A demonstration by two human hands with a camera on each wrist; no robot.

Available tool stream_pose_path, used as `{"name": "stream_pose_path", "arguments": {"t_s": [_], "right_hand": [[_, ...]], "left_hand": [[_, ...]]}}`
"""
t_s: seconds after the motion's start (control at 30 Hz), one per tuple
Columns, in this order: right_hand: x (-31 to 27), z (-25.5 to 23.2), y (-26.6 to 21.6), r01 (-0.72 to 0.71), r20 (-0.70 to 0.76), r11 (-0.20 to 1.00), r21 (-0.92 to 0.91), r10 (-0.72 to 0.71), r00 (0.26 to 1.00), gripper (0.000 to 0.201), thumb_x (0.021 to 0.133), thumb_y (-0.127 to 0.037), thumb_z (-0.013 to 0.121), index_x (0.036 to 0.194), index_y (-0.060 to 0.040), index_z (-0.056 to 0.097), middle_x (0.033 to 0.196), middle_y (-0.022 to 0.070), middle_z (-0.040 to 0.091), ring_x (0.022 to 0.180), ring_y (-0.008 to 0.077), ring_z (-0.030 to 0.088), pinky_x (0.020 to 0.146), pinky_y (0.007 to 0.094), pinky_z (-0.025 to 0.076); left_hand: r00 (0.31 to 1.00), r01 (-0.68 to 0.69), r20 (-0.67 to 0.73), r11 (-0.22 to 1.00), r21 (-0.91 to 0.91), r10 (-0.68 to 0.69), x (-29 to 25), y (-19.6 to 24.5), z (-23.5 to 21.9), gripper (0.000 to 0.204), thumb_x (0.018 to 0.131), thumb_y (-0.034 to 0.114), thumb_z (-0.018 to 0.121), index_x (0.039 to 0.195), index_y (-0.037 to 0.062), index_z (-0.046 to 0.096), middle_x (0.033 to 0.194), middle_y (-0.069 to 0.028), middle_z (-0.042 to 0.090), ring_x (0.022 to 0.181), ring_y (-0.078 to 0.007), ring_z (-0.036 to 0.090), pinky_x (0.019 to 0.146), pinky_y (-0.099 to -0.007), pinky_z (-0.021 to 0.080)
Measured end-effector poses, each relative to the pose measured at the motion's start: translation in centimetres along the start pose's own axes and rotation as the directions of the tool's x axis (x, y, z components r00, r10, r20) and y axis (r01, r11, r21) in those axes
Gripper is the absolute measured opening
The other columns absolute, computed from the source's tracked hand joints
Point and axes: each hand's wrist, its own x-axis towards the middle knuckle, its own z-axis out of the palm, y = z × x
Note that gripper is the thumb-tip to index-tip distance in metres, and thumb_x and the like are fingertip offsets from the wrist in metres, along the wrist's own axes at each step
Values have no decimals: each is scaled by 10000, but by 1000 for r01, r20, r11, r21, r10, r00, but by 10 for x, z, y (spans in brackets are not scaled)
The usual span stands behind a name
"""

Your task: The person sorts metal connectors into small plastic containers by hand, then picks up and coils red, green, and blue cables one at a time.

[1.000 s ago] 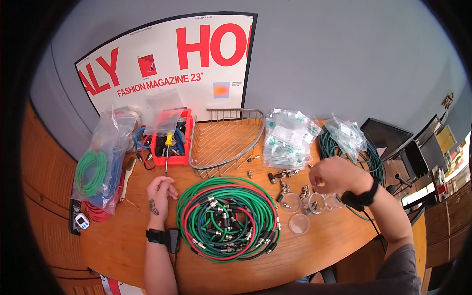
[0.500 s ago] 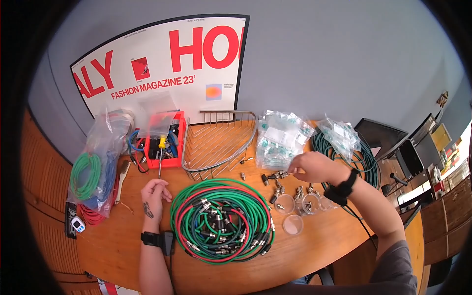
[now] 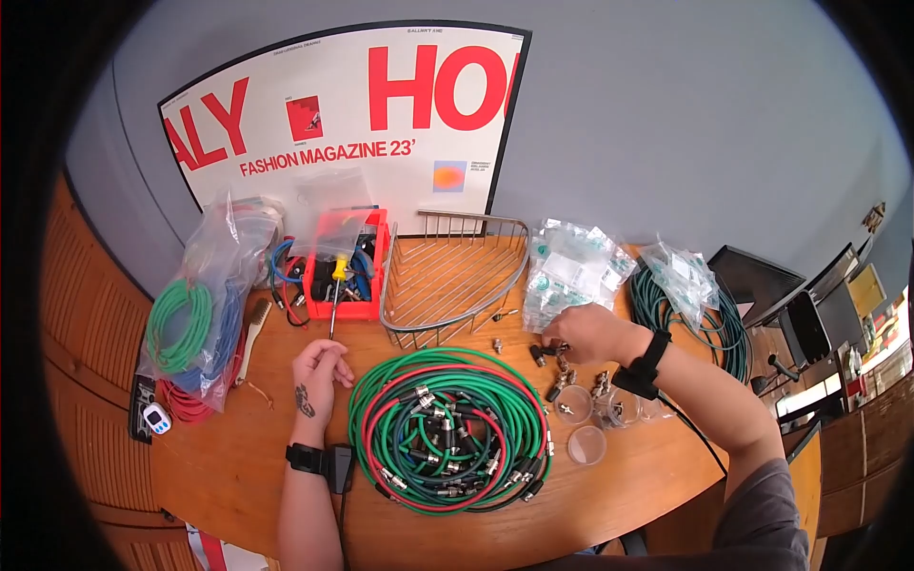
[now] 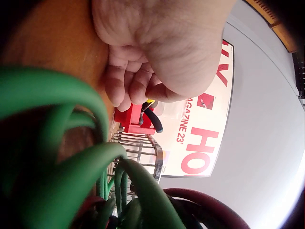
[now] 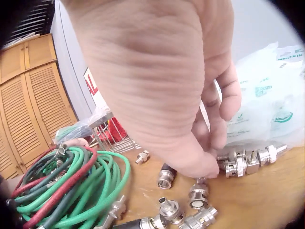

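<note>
My right hand reaches down to loose metal BNC connectors on the wooden table, in front of the clear plastic bags. Its thumb and fingertips pinch a BNC connector in the right wrist view, partly hidden by the thumb. Other connectors lie just below the fingers. My left hand rests on the table with loosely curled fingers, holding nothing. Beside it lies a large coil of green and red cables with metal ends. A yellow-handled screwdriver leans from the red bin, its shaft pointing toward this hand.
A wire corner basket stands behind the coil, next to the red bin. Clear bags and a dark green cable coil lie at the back right. Small clear round containers sit right of the coil. Bagged cables are at left.
My right hand has moved left from above the small containers and lowered to the connectors by the bags. My left hand stays in place. The head view has shifted slightly.
</note>
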Motion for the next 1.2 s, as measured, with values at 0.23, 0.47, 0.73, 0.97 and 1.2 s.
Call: {"name": "stream_pose_path", "arguments": {"t_s": [0.23,0.47,0.73,0.97,1.2], "right_hand": [[5,7,-3,-6,-3,998,-68,6,1000,196,761,-147,675,951,-102,658,885,129,685,907,328,665,759,433,533],[-56,-38,3,57,-277,988,144,-15,961,91,758,-99,669,832,-61,706,810,96,681,758,260,676,671,356,539],[-141,-41,-14,-186,124,916,355,151,981,109,807,-151,712,881,-76,740,806,61,721,756,209,700,673,321,527],[-103,-34,-21,-162,39,969,186,157,987,102,804,-180,695,841,-90,724,804,70,713,757,241,694,670,357,528],[-5,2,-42,23,-188,992,127,1,982,120,784,-181,676,856,-94,636,838,94,682,827,311,669,694,406,520]], "left_hand": [[1000,3,-2,1000,4,-3,0,-1,-1,156,961,98,531,906,-6,634,628,-53,582,532,-122,590,467,-233,474],[1000,2,-11,1000,-5,-2,0,-3,-1,148,955,96,538,909,-5,635,630,-55,583,531,-125,588,465,-233,471],[1000,-11,-17,1000,-5,11,0,-2,0,142,952,90,537,907,-3,634,627,-54,583,532,-129,591,465,-233,469],[1000,-19,-11,1000,-3,19,-1,-2,-1,140,948,80,522,909,3,633,628,-53,590,530,-127,592,472,-232,472],[1000,-27,-2,1000,1,27,1,-3,-2,141,948,79,527,911,-2,636,629,-57,589,526,-125,588,470,-230,474]]}}
